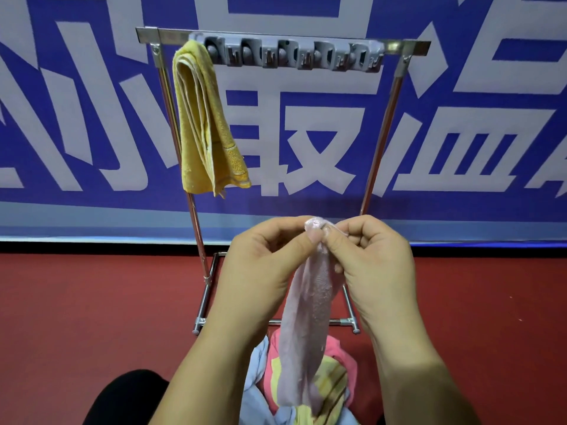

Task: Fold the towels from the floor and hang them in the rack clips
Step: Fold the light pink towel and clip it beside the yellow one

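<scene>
Both hands meet in the lower middle of the frame, the left hand (264, 265) and the right hand (380, 265) held close together, each pinching the top edge of a pale pink towel (310, 302) between thumb and curled fingers. One towel is held this way; it is thin and fluffy, gathered into a narrow strip that hangs straight down from the fingertips toward the bottom of the frame. Behind the hands, filling the upper half, a blue banner (460, 148) carries very large pale Chinese characters; most are cut off by the frame edges, and the one in the centre looks like 最, though its top is hidden. In front of the banner stands one chrome rack (405, 46) with two slanting legs and a flat top bar. A grey clip strip (294, 56) is fixed along that bar in the upper centre, with five roller clips in a row. The leftmost clip grips one yellow towel (202, 124), folded lengthwise, its woven border band at the lower end, hanging at upper left beside the rack's left leg. At bottom centre, under the pink towel, a pile of towels (334, 378) lies on the red floor (92, 302): light blue, bright pink and yellow-striped cloth show, but the exact number cannot be told. One black-clad knee (129, 397) shows at lower left.
</scene>
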A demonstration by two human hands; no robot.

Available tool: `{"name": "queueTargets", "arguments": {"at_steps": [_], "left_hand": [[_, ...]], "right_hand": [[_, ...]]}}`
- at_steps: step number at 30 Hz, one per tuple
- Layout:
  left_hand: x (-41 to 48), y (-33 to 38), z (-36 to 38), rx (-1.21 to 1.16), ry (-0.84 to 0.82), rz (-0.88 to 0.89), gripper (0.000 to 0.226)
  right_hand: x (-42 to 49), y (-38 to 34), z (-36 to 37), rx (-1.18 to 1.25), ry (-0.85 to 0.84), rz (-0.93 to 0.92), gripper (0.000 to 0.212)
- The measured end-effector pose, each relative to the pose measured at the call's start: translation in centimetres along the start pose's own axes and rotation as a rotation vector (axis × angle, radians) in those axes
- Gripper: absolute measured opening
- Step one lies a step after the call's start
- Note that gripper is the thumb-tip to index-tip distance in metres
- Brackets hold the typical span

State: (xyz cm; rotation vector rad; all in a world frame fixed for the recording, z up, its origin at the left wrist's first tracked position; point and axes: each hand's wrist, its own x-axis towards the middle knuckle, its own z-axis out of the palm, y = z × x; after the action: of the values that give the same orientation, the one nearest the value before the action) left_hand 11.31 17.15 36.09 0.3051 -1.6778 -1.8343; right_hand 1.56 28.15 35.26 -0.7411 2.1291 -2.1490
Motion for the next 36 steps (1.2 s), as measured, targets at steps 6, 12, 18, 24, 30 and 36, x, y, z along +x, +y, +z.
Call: {"name": "queueTargets", "arguments": {"at_steps": [6,12,18,24,30,36], "left_hand": [[0.6,-0.4,-0.2,0.089,0.02,0.034,0.013],[0.8,-0.3,-0.1,0.197,0.046,0.066,0.01],[1.2,-0.4,-0.2,0.278,0.118,0.121,0.013],[4.2,0.3,-2.4,0.29,0.193,0.194,0.012],[5.0,-0.3,-4.0,0.343,0.153,0.143,0.016],[6.2,1.0,-5.0,0.285,0.173,0.178,0.018]], "right_hand": [[0.4,-0.1,-0.2,0.001,-0.025,0.01,0.022],[0.5,-0.2,-0.3,-0.008,-0.052,0.004,0.02],[0.9,1.1,-0.8,-0.097,-0.241,0.028,0.018],[3.0,4.2,-3.6,-0.509,-0.491,0.135,0.019],[4.8,2.5,-4.7,-0.682,-0.225,-0.043,0.016],[6.1,-1.7,-4.2,-0.3,-0.11,-0.096,0.014]]}}
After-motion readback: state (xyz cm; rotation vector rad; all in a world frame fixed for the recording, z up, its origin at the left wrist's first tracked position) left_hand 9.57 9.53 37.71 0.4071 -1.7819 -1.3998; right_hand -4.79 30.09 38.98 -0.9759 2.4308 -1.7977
